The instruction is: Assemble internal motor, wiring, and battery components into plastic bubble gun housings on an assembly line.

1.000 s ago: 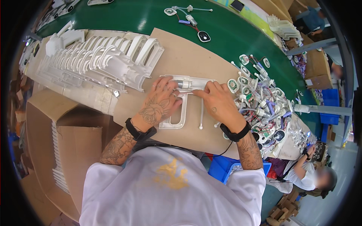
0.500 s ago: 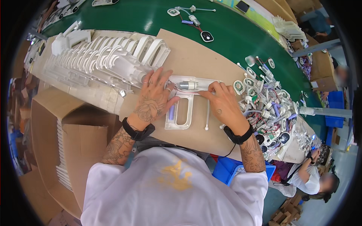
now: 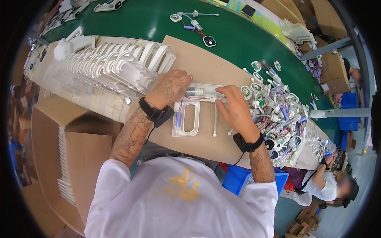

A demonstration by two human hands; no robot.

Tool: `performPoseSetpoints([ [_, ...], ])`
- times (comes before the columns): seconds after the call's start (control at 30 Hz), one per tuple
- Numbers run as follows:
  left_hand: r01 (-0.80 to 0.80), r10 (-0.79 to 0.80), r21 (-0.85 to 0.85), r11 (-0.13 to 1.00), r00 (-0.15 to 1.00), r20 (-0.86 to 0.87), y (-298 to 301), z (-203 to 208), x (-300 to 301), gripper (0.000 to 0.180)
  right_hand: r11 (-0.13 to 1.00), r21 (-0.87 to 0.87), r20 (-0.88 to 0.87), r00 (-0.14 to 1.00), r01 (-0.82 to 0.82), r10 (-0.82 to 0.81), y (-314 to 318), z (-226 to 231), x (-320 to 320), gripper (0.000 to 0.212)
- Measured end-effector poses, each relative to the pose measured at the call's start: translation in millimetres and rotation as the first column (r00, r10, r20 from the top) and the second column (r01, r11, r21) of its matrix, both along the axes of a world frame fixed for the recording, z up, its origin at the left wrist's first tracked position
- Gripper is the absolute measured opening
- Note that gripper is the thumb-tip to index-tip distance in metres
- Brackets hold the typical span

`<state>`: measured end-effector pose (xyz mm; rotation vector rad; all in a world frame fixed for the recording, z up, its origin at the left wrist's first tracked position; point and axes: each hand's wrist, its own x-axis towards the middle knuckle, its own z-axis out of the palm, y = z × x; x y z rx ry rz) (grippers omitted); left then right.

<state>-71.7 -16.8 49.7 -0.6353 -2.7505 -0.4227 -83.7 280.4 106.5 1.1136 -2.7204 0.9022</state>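
Note:
A white plastic housing half with a loop handle (image 3: 193, 133) lies on the cardboard sheet. In its barrel sits a small silver and white motor (image 3: 194, 92), with a purple battery cell (image 3: 178, 119) by the handle. A thin pale tube (image 3: 215, 121) hangs from the barrel's right part. My left hand (image 3: 168, 89) is curled over the barrel's left end; its fingertips are hidden, as is anything they hold. My right hand (image 3: 237, 111) grips the housing's right end, fingers on top and thumb near the lower edge by the tube.
Nested white housing halves (image 3: 115, 65) stand in a row at left. A heap of wired pump parts (image 3: 279, 119) lies at right. Beyond is a green belt (image 3: 139, 23) carrying one wired set (image 3: 196, 25). An open carton (image 3: 87, 142) stands at near left; a person (image 3: 323, 184) works at right.
My left hand has gone from spread flat to curled, shifting over the barrel's left end. My right thumb has moved away from the fingers, down toward the tube.

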Motion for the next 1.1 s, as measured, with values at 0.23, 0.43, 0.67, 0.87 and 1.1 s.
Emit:
performPoseSetpoints([
  [0.23, -0.096, 0.054, 0.204, 0.974, 0.978, 0.201, -15.1, -11.9, 27.4, 0.017, 0.964, -0.209, 0.099, 0.984, 0.167, -0.149, 21.0, 24.9, 56.9, 0.032],
  [0.43, -0.437, 0.032, 0.471, 0.767, 0.758, 0.651, 0.3, -0.4, 53.0, 0.027, 0.820, -0.408, 0.166, 0.915, 0.402, -0.367, 34.5, 3.9, 109.8, 0.018],
  [0.67, -0.629, -0.076, 0.564, 0.535, 0.629, 0.774, 39.5, 11.0, 39.0, 0.030, 0.676, -0.533, 0.287, 0.860, 0.509, -0.422, 26.8, -42.4, 146.2, 0.015],
  [0.87, -0.660, -0.164, 0.674, 0.332, 0.664, 0.730, 71.7, -2.6, -35.6, 0.032, 0.726, -0.491, 0.389, 0.867, 0.481, -0.311, 20.7, -60.9, 160.5, 0.011],
  [1.1, -0.609, -0.303, 0.793, 0.022, 0.752, 0.586, 116.1, -9.4, -204.6, 0.035, 0.801, -0.444, 0.276, 0.912, 0.401, -0.304, 20.3, -81.4, 165.0, 0.019],
])
